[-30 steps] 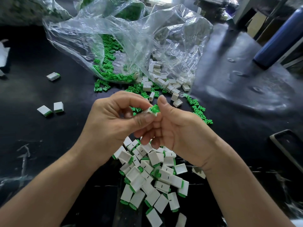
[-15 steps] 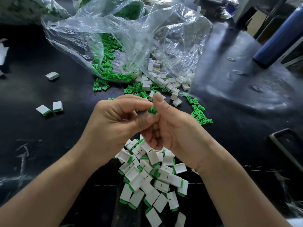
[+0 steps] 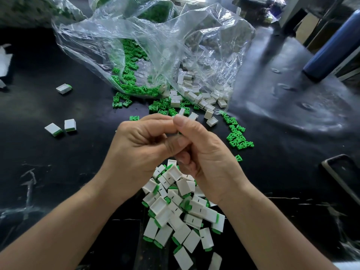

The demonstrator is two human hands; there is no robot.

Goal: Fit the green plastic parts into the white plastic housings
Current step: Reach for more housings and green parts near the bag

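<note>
Hands now closer, green part hidden between them

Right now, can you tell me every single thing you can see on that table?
table: one, black, under everything
plastic bag: one, clear, far middle
green parts: many, green, in the bag mouth and spilled before it
white housings: many, white, at the bag mouth's right side
finished pieces: a pile, white with green ends, below the hands
stray finished pieces: three, same colours, far left
cylinder: one, dark blue, far right
left hand: one, fingertips against the right hand, above the pile
right hand: one, curled; anything held is hidden
</note>
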